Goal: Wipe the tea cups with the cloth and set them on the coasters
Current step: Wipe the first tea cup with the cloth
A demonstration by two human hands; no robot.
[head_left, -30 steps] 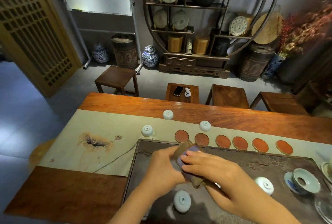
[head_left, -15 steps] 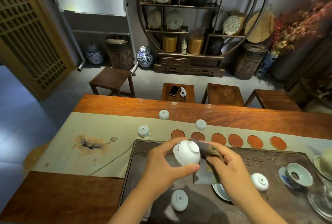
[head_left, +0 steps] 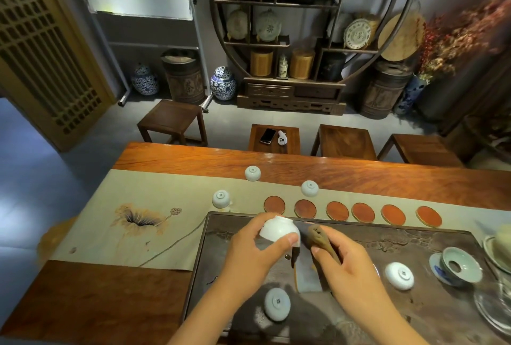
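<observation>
Since half a second ago the cup (head_left: 279, 230) has been drawn a little to the left, away from the cloth (head_left: 318, 239), so that a narrow gap is now seen between them just below the middle of the frame. The cup is held upside down in the left hand (head_left: 249, 256), pinched between thumb and fingers above the far edge of the dark tray (head_left: 387, 236). The cloth is bunched in the right hand (head_left: 351, 264), whose fingers are closed round it, with a loose end hanging down towards the tray.

Six round coasters (head_left: 337, 211) are laid in a row just beyond the tray, and all six are bare. Three more cups (head_left: 309, 188) are left upside down on the pale runner (head_left: 110, 234) above and to the left of the row, none of them on a coaster. Two further cups (head_left: 277, 304) are left upside down on the tray, lower centre and lower right.

The task is judged to be at an early stage: one cup appears wiped, or nearly so, and is not yet set down. Whether the other cups have been wiped cannot be told.
</observation>
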